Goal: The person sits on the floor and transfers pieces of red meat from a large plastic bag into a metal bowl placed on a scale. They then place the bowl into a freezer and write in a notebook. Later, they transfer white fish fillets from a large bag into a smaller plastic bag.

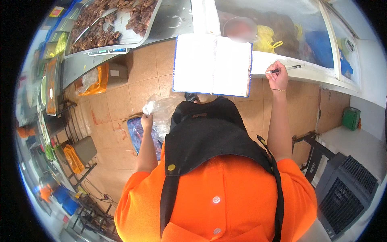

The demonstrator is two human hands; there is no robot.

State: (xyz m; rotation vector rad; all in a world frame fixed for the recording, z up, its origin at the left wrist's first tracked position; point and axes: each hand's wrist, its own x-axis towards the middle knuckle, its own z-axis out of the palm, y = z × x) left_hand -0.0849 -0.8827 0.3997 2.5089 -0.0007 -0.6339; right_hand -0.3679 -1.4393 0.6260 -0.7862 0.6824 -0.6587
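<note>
My right hand (277,75) grips a pen (273,71) near the white front edge of a glass-topped chest freezer. Hanging low on the left, my left hand (147,121) is closed on the gathered top of a clear plastic bag (164,104). Before me an open book (195,63) with a blue cover edge lies against the freezer's front edge and juts out over the floor. Its pages look washed out, so any writing on them cannot be made out. The lower part of the bag is partly hidden by my black apron (208,133).
A metal tray (121,24) of cooked-looking meat pieces with a spoon sits on a scale (108,51) at upper left. Yellow bags (266,37) show in the chest freezer (302,65). A blue patterned bag (136,133) lies on the tiled floor. An air cooler (344,193) stands at right.
</note>
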